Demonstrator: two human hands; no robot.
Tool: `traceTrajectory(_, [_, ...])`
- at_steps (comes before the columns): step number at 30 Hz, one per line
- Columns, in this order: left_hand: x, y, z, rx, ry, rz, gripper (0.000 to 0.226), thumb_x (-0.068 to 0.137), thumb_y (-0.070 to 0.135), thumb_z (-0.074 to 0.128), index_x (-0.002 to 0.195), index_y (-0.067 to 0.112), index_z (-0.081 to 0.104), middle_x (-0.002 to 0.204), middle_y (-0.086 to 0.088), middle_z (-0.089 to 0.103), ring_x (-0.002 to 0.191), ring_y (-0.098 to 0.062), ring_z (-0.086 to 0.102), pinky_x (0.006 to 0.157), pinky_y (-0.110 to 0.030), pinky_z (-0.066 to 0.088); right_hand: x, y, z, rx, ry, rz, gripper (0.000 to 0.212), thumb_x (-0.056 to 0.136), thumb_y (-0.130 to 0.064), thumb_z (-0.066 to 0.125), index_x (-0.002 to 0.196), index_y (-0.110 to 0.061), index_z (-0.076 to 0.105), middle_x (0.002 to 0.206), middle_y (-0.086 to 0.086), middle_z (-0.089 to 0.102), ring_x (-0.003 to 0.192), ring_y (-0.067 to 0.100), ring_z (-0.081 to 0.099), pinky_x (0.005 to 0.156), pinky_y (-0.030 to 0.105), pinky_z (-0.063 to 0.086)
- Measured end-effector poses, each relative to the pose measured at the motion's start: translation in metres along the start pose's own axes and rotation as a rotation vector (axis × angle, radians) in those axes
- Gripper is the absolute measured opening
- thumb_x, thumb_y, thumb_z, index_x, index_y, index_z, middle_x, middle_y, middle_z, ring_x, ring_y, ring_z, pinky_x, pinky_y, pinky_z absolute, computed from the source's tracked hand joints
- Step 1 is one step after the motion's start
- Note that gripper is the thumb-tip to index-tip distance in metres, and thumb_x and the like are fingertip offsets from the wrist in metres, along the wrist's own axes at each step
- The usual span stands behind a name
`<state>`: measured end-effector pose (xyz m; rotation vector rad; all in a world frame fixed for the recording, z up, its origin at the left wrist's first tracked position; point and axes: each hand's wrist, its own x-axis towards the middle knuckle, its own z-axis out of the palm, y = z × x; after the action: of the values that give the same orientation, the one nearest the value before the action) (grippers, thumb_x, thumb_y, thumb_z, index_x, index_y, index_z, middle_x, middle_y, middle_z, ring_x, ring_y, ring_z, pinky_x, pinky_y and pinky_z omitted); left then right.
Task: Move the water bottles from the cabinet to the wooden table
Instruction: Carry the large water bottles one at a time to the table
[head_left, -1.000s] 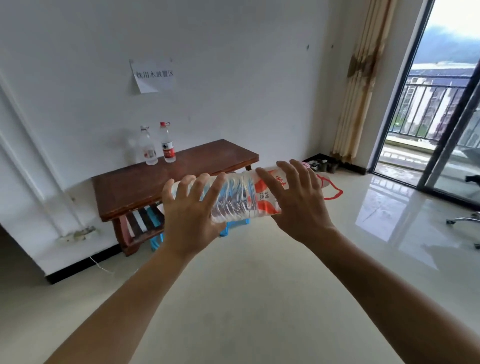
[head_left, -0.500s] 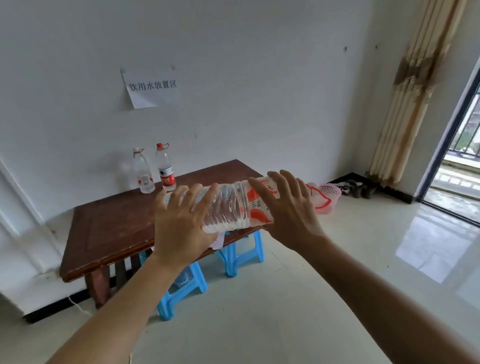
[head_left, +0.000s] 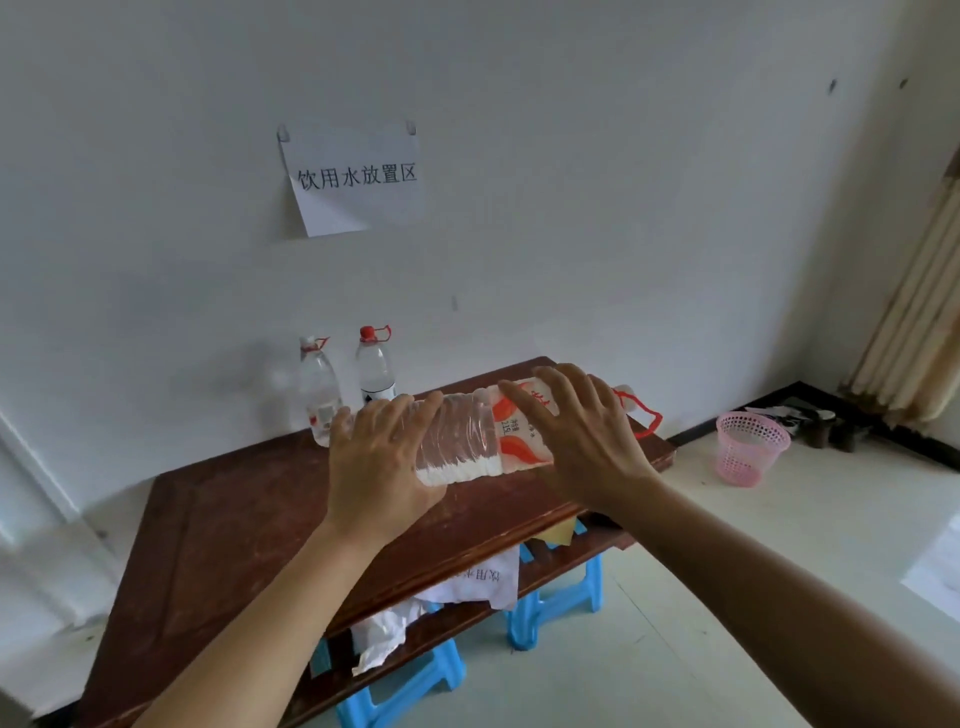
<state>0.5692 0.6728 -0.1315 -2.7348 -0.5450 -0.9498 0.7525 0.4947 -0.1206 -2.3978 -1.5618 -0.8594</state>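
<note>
The wooden table (head_left: 218, 519) has bare top open at lower left of the frame. At its far edge, centre left, a red-capped bottle (head_left: 375, 369) and a second bottle (head_left: 318, 389) stand upright near the wall (head_left: 571, 234). A large bottle (head_left: 462, 441), held sideways, hangs over the table's middle.

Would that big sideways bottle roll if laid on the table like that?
Probably: the big bottle is round, so it may roll on the flat wooden table. Likely heavy: the left hand and right hand both grip it. Its thin ribbed plastic may flex.
</note>
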Motion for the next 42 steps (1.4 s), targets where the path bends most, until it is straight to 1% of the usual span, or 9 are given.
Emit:
traceTrajectory(6, [0.062, -0.050, 0.085, -0.043, -0.060, -0.024, 0.095, 0.064, 0.060, 0.082, 0.144, 0.027, 0.042, 0.135, -0.005, 0.057, 0.124, -0.030, 0.053, 0.106, -0.062, 0.036, 0.076, 0.018, 0.067, 0.008, -0.067, 0.022, 0.112, 0.058, -0.052, 0.093, 0.152, -0.031, 0.036, 0.141, 0.015, 0.050, 0.128, 0.038, 0.049, 0.098, 0.058, 0.048])
traceTrajectory(11, [0.098, -0.077, 0.158, -0.070, -0.141, -0.074, 0.098, 0.059, 0.056, 0.087, 0.141, 0.025, 0.044, 0.133, -0.004, 0.058, 0.121, -0.030, 0.055, 0.106, -0.063, 0.037, 0.125, 0.037, 0.141, 0.061, -0.115, -0.001, 0.105, 0.065, -0.060, 0.086, 0.152, -0.030, 0.036, 0.139, 0.013, 0.052, 0.128, 0.036, 0.049, 0.098, 0.057, 0.048])
traceTrajectory(15, [0.123, -0.091, 0.219, -0.056, -0.203, -0.093, 0.099, 0.055, 0.055, 0.089, 0.138, 0.021, 0.047, 0.126, -0.004, 0.062, 0.115, -0.029, 0.059, 0.101, -0.062, 0.042, 0.155, 0.056, 0.208, 0.138, -0.195, -0.014, 0.097, 0.070, -0.058, 0.084, 0.151, -0.030, 0.038, 0.138, 0.010, 0.051, 0.127, 0.034, 0.050, 0.099, 0.056, 0.048])
traceTrajectory(18, [0.143, -0.096, 0.261, -0.064, -0.272, -0.119, 0.096, 0.055, 0.057, 0.087, 0.136, 0.020, 0.050, 0.123, -0.001, 0.063, 0.112, -0.026, 0.061, 0.099, -0.057, 0.045, 0.179, 0.075, 0.255, 0.185, -0.287, -0.024, 0.096, 0.071, -0.054, 0.085, 0.152, -0.030, 0.039, 0.140, 0.010, 0.052, 0.129, 0.033, 0.050, 0.102, 0.056, 0.048])
traceTrajectory(23, [0.186, -0.111, 0.342, -0.095, -0.371, -0.177, 0.089, 0.059, 0.060, 0.075, 0.136, 0.022, 0.051, 0.122, 0.004, 0.062, 0.112, -0.022, 0.060, 0.099, -0.051, 0.046, 0.227, 0.110, 0.330, 0.214, -0.416, -0.052, 0.092, 0.074, -0.053, 0.083, 0.151, -0.033, 0.038, 0.143, 0.008, 0.051, 0.130, 0.032, 0.049, 0.104, 0.052, 0.047])
traceTrajectory(29, [0.200, -0.110, 0.415, -0.144, -0.533, -0.252, 0.094, 0.067, 0.072, 0.069, 0.143, 0.025, 0.041, 0.139, 0.006, 0.056, 0.128, -0.018, 0.053, 0.106, -0.044, 0.046, 0.268, 0.138, 0.376, 0.108, -0.523, -0.200, 0.085, 0.079, -0.046, 0.078, 0.151, -0.038, 0.032, 0.146, 0.005, 0.046, 0.130, 0.030, 0.046, 0.100, 0.045, 0.045])
traceTrajectory(34, [0.202, -0.098, 0.449, -0.307, -0.609, -0.425, 0.101, 0.061, 0.079, 0.072, 0.143, 0.033, 0.037, 0.142, 0.011, 0.054, 0.128, -0.015, 0.055, 0.105, -0.036, 0.047, 0.300, 0.139, 0.383, -0.054, -0.565, -0.379, 0.091, 0.078, -0.047, 0.081, 0.150, -0.034, 0.027, 0.149, 0.008, 0.043, 0.129, 0.034, 0.047, 0.099, 0.047, 0.045])
traceTrajectory(38, [0.191, -0.092, 0.453, -0.531, -0.551, -0.518, 0.092, 0.059, 0.070, 0.081, 0.136, 0.035, 0.044, 0.131, 0.016, 0.061, 0.118, -0.008, 0.060, 0.101, -0.036, 0.053, 0.315, 0.124, 0.380, -0.147, -0.522, -0.537, 0.090, 0.076, -0.040, 0.085, 0.149, -0.030, 0.033, 0.148, 0.010, 0.045, 0.127, 0.037, 0.050, 0.100, 0.049, 0.047])
traceTrajectory(42, [0.175, -0.095, 0.450, -0.625, -0.446, -0.598, 0.091, 0.060, 0.060, 0.085, 0.137, 0.033, 0.046, 0.133, 0.016, 0.059, 0.120, -0.007, 0.057, 0.102, -0.033, 0.051, 0.319, 0.113, 0.378, -0.143, -0.501, -0.585, 0.095, 0.073, -0.039, 0.088, 0.149, -0.030, 0.032, 0.152, 0.012, 0.042, 0.135, 0.041, 0.045, 0.109, 0.054, 0.041])
